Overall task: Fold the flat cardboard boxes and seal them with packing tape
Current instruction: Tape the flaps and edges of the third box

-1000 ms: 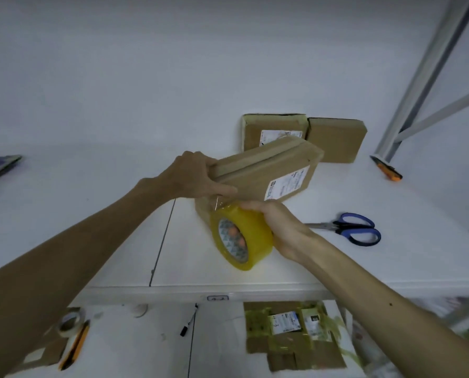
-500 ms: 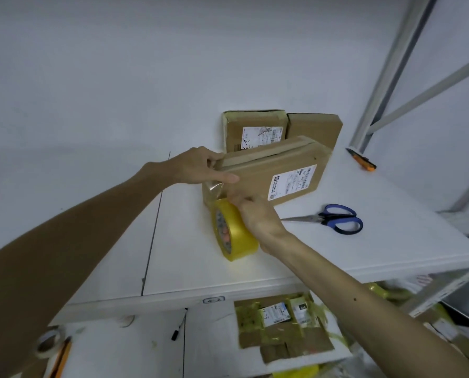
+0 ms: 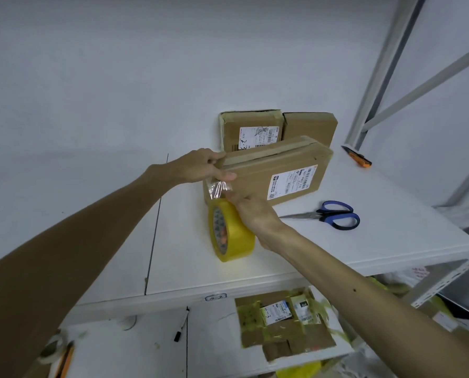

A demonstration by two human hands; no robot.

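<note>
On edge: cardboard box (image 3: 271,170), long axis left–right. Its left end clasped by left hand (image 3: 200,167); right hand (image 3: 255,214) grips yellow tape roll (image 3: 236,236).

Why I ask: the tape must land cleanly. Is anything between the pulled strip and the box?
Nothing visible. The strip runs from the roll straight to the near end of the box, just below the left hand's thumb; the right hand holds the roll.

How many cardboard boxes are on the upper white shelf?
3. The front box is held by the left hand; the left rear box, labelled, and the right rear box stand side by side behind it at the wall. More could be hidden behind.
</note>
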